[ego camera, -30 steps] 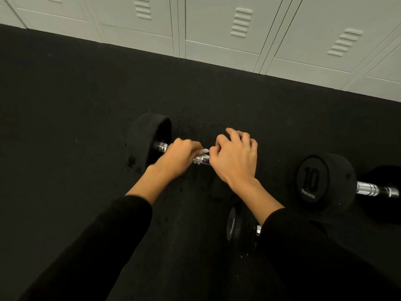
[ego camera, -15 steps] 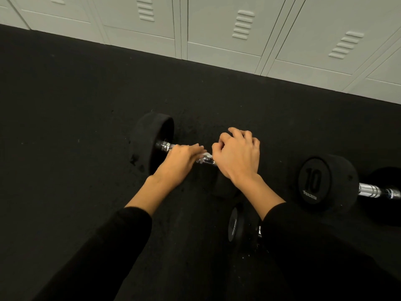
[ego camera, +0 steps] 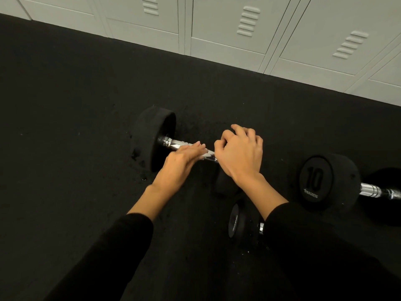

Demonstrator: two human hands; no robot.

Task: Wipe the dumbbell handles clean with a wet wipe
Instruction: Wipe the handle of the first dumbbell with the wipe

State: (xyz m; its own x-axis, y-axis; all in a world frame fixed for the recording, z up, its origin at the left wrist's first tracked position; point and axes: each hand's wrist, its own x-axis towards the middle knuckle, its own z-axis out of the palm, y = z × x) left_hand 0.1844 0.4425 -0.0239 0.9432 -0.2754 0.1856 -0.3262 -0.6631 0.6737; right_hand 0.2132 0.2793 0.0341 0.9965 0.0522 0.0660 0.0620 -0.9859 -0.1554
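Note:
A black dumbbell lies on the dark floor, its left head [ego camera: 152,135] upright and its chrome handle [ego camera: 171,144] bare beside that head. My left hand [ego camera: 180,161] lies over the middle of the handle with fingers stretched out, pressing a white wet wipe [ego camera: 205,152] that peeks out at the fingertips. My right hand [ego camera: 238,153] curls over the dumbbell's right head [ego camera: 225,183], which is mostly hidden beneath it.
A second dumbbell marked 10 [ego camera: 319,181] lies to the right, with its chrome bar pointing right. A smaller dumbbell [ego camera: 235,220] sits near my right sleeve. Grey lockers [ego camera: 227,29] line the far edge of the black floor [ego camera: 76,127].
My left hand's fingers have gone from curled around the handle to stretched flat over it, and more chrome shows beside the left head. My right hand stays on the right head.

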